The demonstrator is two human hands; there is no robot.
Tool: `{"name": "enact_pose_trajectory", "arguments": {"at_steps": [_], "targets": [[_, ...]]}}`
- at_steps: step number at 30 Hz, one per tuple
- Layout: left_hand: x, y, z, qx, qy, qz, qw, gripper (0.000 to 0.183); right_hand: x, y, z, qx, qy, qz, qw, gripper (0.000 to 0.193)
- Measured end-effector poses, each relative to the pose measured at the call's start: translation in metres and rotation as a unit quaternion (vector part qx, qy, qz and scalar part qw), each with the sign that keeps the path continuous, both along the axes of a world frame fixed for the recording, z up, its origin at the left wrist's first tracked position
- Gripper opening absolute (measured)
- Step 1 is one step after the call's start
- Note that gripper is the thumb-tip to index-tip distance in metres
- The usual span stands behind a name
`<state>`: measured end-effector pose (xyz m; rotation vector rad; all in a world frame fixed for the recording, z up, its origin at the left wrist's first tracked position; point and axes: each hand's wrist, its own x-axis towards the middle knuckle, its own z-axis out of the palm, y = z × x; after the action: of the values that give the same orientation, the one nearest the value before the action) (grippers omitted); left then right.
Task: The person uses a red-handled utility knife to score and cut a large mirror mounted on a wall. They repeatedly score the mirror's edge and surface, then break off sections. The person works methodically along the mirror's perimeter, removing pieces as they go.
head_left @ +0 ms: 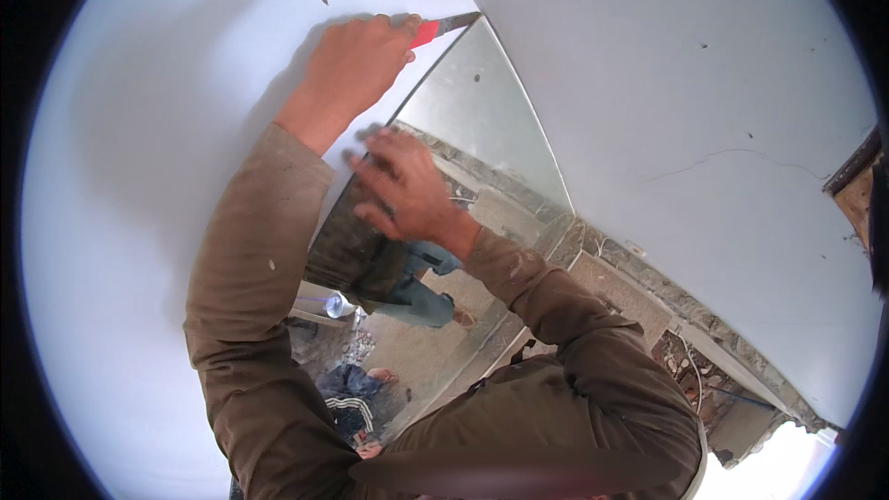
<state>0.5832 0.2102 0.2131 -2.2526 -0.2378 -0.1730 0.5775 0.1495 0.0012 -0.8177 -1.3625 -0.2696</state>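
Note:
A mirror panel [505, 120] with a pointed upper corner lies against the white surface. Up at that corner, my left hand [356, 74] is closed round a red-handled blade [424, 34]. Its dark metal end reaches along the mirror's upper left edge to the tip of the corner. Lower down, my right hand [407, 187] is over the mirror beside its left edge, fingers spread and somewhat smeared by motion. Nothing shows in it. Whether its fingertips touch the mirror or the white surface, I cannot tell.
A broad white surface [130, 222] extends on the left; another pale, cracked one [685, 130] meets the mirror's right edge. A rough ledge [713, 338] runs along the lower right. The mirror reflects blue trousers [417, 301]. A second person in dark striped clothing [347, 412] appears low in it.

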Motion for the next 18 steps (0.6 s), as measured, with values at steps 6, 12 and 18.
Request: {"name": "enact_pose_trajectory", "arguments": {"at_steps": [6, 12, 18], "targets": [[-0.002, -0.004, -0.003, -0.045, 0.047, 0.076, 0.995, 0.044, -0.033, 0.023, -0.016, 0.008, -0.038, -0.049, 0.998, 0.059], [-0.008, -0.010, -0.009, -0.063, 0.056, 0.078, 0.993, 0.046, -0.034, 0.037, -0.033, 0.078, -0.024, -0.088, 0.993, 0.048], [-0.020, -0.015, -0.011, -0.092, 0.052, 0.082, 0.991, 0.047, -0.032, 0.040, -0.040, 0.097, 0.007, -0.075, 0.992, 0.045]]}}
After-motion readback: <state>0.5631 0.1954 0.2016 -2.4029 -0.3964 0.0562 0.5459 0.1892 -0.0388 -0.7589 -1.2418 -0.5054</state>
